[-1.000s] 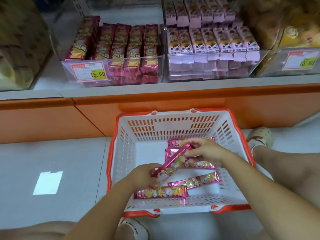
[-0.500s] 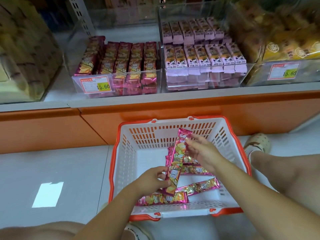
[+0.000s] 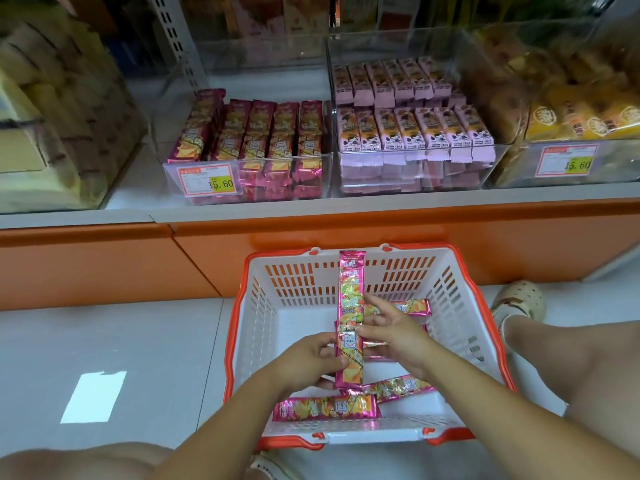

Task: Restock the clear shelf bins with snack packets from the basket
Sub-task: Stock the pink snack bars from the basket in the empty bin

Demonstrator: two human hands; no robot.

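Clear shelf bins (image 3: 242,160) at 12 o'clock. Left hand (image 3: 308,362) pinches long pink foil packet (image 3: 350,299) over white-and-orange plastic basket (image 3: 256,323); right hand (image 3: 394,337) spread, touching it.

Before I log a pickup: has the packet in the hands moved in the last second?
Yes. The held packet, slanted low before, now points straight away, its top end reaching the far rim of the basket.

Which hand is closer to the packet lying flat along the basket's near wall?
Left. The left hand, gripping the upright packet, sits just above the flat packet in the view; the right hand is farther off, up and to the right.
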